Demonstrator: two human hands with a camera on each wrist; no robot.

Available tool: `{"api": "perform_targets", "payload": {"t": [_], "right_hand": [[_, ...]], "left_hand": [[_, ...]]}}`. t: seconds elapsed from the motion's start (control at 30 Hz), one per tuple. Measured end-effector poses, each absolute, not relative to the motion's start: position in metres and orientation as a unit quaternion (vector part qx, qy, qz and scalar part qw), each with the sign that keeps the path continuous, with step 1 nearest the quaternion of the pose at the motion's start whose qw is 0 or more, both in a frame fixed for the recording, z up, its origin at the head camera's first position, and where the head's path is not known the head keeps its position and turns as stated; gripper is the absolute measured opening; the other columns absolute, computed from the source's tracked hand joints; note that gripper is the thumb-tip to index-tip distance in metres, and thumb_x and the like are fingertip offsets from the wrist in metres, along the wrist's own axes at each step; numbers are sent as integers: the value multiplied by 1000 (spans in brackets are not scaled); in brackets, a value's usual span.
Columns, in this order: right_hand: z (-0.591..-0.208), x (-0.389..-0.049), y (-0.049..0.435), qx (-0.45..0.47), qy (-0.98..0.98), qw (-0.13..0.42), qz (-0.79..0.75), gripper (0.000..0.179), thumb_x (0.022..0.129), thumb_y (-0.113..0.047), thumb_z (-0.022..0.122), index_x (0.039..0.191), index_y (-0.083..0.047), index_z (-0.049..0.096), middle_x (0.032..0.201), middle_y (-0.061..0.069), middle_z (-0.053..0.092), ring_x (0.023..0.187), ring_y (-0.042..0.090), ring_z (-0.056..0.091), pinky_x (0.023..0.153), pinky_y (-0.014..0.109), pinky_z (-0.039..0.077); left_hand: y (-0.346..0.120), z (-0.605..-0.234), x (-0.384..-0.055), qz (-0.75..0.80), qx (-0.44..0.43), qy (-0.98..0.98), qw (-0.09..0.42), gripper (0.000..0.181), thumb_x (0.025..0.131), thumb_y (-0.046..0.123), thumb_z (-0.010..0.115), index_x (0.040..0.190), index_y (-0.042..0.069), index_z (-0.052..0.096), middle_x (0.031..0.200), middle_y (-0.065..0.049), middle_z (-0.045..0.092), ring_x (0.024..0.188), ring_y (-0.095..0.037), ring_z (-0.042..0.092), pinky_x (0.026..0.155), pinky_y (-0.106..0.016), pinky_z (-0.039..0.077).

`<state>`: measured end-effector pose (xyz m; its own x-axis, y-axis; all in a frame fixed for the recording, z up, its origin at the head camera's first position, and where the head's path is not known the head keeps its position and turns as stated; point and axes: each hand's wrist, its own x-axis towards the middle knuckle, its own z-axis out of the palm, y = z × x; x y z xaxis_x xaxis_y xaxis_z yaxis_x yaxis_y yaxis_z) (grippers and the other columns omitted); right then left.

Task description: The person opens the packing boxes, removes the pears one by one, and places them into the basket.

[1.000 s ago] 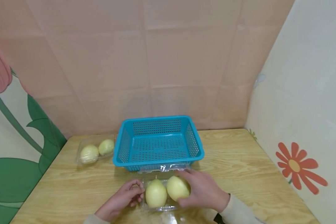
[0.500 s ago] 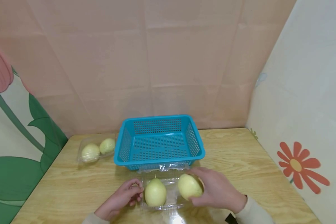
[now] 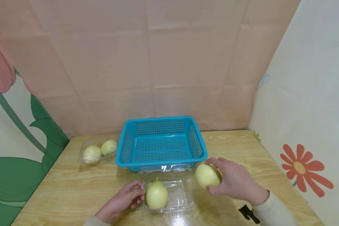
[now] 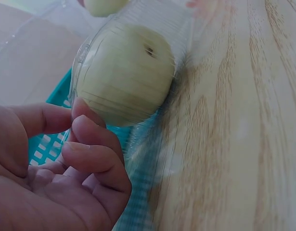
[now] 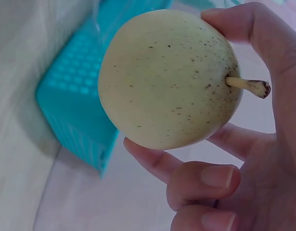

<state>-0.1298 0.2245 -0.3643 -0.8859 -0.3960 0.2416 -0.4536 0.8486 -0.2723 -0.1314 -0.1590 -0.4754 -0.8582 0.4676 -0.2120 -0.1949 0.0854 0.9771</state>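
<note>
gripping a pale pear (image 3: 205, 176) in the right hand (image 3: 237, 182), with thumb and fingers curled round it, raised over the table (image 3: 73, 188) at about two o'clock from an open clear box (image 3: 177, 195). pinching that box's rim at its nine o'clock between thumb and fingertip of the left hand (image 3: 130, 195), close to a second pear (image 3: 157, 195) lying inside with stem toward twelve. facing a blue basket (image 3: 161, 164) at the box's twelve o'clock, just beyond, and at ten o'clock a clear pack (image 3: 97, 141) with two more pears (image 3: 92, 153).
</note>
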Motion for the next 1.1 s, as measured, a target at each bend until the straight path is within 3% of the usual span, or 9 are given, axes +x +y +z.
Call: {"api": "perform_targets", "payload": {"t": [0.73, 1.1], "right_hand": [[-346, -187, 214, 211, -953, 109, 191, 67, 68, -47, 83, 124, -15, 62, 95, 0, 67, 69, 10, 53, 51, 27, 41], [-346, -218, 208, 196, -956, 90, 197, 60, 70, -46, 79, 120, -18, 61, 80, -5, 60, 63, 13, 51, 48, 30, 40]], "left_hand": [[-161, -479, -131, 670, 91, 690, 256, 9, 99, 13, 56, 98, 5, 53, 77, 0, 59, 60, -7, 47, 50, -18, 38], [-160, -477, -132, 669, 88, 692, 257, 9, 99, 14, 56, 98, 5, 54, 78, 0, 59, 62, -7, 48, 50, -18, 38]]}}
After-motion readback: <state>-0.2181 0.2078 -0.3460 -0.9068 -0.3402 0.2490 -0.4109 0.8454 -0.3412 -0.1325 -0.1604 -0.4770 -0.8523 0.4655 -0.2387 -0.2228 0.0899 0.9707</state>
